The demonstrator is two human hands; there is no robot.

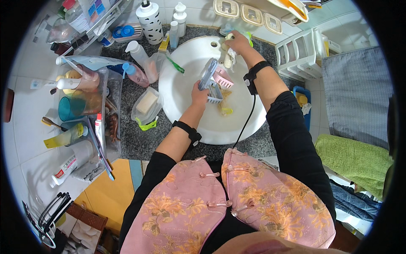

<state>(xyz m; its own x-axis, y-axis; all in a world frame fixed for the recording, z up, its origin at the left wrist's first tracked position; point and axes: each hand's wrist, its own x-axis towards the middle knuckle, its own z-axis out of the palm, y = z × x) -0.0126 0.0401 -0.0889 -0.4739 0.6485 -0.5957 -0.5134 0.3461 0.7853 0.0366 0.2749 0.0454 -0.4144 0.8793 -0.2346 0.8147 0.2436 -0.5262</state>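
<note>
Grey plastic piece point(208, 74) in left fingers point(203, 93)

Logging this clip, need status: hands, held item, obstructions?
Left hand holding grey-blue plastic piece over basin. Right hand at tap. Pink basket close beside held piece. Black cable crossing basin's right side.

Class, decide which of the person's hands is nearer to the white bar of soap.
Left. The left hand is over the sink, to the right of the bar of soap; the right hand is farther off, by the faucet at the sink's far side.
</note>
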